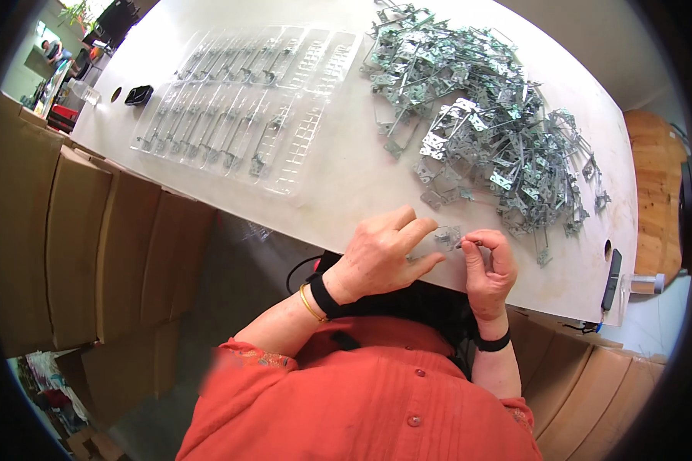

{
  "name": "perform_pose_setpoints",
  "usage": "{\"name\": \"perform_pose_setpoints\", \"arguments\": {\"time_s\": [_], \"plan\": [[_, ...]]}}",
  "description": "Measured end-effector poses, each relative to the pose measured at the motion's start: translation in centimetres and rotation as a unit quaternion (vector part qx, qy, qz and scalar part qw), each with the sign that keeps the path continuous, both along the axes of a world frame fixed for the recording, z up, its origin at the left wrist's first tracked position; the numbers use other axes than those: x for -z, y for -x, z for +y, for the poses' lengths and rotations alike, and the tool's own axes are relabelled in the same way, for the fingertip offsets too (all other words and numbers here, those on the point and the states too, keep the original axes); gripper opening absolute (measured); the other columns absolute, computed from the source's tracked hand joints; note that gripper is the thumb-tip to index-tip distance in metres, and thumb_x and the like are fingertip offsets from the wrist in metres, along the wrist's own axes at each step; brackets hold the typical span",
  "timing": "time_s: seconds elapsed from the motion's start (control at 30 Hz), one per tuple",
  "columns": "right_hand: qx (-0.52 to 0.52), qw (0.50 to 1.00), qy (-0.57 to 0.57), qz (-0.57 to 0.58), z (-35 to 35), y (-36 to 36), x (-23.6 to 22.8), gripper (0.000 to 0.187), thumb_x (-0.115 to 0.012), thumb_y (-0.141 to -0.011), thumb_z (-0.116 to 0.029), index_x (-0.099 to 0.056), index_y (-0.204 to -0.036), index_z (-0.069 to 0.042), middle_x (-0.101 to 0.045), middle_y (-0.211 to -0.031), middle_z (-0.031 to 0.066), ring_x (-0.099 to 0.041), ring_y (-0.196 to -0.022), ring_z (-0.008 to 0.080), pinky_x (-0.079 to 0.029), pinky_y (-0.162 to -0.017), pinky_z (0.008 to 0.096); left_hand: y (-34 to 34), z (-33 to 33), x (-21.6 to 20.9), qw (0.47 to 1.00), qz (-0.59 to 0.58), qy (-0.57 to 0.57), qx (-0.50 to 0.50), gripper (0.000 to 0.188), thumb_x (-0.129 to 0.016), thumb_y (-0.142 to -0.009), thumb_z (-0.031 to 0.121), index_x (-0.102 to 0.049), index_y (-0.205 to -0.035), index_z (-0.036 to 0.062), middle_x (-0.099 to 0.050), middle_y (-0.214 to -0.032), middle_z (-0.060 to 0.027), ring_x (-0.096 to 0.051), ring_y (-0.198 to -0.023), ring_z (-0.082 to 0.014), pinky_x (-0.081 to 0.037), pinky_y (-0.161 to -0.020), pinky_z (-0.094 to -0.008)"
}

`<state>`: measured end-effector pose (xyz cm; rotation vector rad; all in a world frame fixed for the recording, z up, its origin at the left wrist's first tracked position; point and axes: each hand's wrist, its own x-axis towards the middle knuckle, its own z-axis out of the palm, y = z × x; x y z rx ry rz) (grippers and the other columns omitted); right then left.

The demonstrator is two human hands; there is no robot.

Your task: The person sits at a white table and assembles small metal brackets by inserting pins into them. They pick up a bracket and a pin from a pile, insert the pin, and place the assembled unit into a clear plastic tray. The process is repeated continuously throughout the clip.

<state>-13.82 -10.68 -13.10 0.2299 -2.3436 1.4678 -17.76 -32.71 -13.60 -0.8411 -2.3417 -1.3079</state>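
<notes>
Near the table's front edge, my right hand [492,273] pinches a small metal bracket [447,237] between thumb and fingertips. My left hand [384,252] is beside it on the left, thumb and index finger spread apart close to the bracket's other side. No thing shows in the left fingers. Beyond the hands lies a big tangled heap of thin silver metal brackets with rods [507,138]. At the left of the table, a clear plastic tray [304,127] holds several rod-and-bracket pieces in its slots; its right-hand slots show no metal pieces.
A small black container [138,95] stands at the table's far left. Cardboard boxes [77,238] line the left side. At the right edge are a dark flat bar [612,280] and a clear jar [644,283]. A wooden round-edged stool [653,192] stands beyond. Another person [54,52] is far back left.
</notes>
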Motion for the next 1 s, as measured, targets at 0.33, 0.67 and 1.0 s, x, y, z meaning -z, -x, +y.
{"name": "perform_pose_setpoints", "arguments": {"time_s": [0.33,0.67,1.0], "plan": [[-0.017,1.0,0.005,0.016,-0.06,0.29,-0.12,0.016,-0.08,-0.092,0.002,-0.069,-0.102,-0.003,-0.073,-0.098,0.011,-0.069,-0.088,0.0218,-0.055,-0.08,0.0316,0.08,0.1,-0.29,1.0,-0.005,0.011,-0.002,0.042,-0.093,-0.078,0.024,-0.075,-0.112,0.0078,-0.063,-0.084,-0.0087,-0.061,-0.064,-0.0268,-0.051,-0.059,-0.0369],[-0.018,1.0,0.001,0.021,0.03,0.36,-0.27,0.016,-0.081,-0.09,0.002,-0.07,-0.1,-0.003,-0.073,-0.095,0.0102,-0.07,-0.087,0.0229,-0.055,-0.08,0.0328,0.06,0.21,-0.61,1.0,-0.012,0.016,-0.003,0.042,-0.093,-0.078,0.024,-0.075,-0.112,0.0067,-0.064,-0.083,-0.0087,-0.061,-0.064,-0.0262,-0.05,-0.058,-0.0367],[-0.015,1.0,-0.006,0.016,0.03,0.33,-0.24,0.017,-0.081,-0.09,0.003,-0.07,-0.101,-0.004,-0.073,-0.097,0.0104,-0.07,-0.088,0.0229,-0.055,-0.08,0.0326,0.06,0.23,-0.39,1.0,-0.008,0.019,-0.002,0.042,-0.092,-0.079,0.025,-0.073,-0.112,0.0077,-0.061,-0.082,-0.0079,-0.061,-0.062,-0.0266,-0.05,-0.057,-0.0377]]}}
